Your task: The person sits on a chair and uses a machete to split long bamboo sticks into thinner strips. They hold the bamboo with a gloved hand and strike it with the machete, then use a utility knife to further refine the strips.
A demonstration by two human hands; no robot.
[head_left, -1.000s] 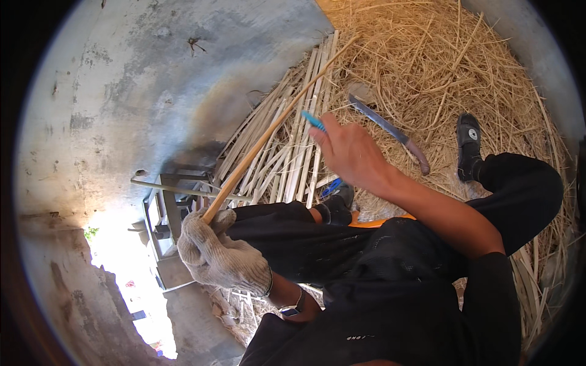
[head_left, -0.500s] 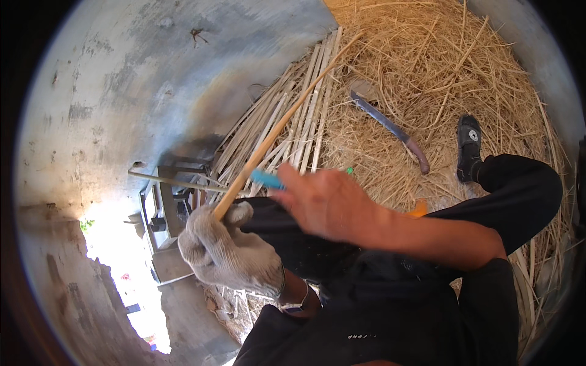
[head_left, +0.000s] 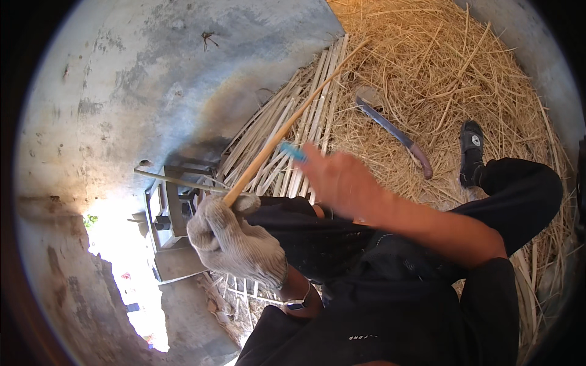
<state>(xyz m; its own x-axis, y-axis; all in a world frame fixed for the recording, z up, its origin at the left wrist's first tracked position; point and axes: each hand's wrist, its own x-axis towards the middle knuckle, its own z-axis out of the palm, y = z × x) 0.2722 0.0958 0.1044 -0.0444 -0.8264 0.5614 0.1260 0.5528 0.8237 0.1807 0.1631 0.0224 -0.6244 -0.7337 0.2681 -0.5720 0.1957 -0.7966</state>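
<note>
My left hand (head_left: 235,241), in a grey-white knit glove, is closed around the thick lower end of a long tan wooden stick (head_left: 274,137). The stick slants up and away to the right, its thin far end over the straw. My bare right hand (head_left: 345,183), smeared by motion, grips a small blue tool (head_left: 293,152). Only a stubby blue part shows beyond the fingers, close to the stick's right side; its kind cannot be made out. Whether it touches the stick I cannot tell.
A machete (head_left: 394,129) with a brown handle lies on a thick bed of straw-like shavings (head_left: 427,67). Long split strips (head_left: 299,131) are piled along the grey wall (head_left: 134,79). A wooden frame (head_left: 174,204) stands at left near a bright opening. My shod foot (head_left: 471,152) rests on the shavings.
My right hand with the blue tool has moved up and right along the stick, away from the gloved hand. The left hand keeps its hold, shifting slightly right in view.
</note>
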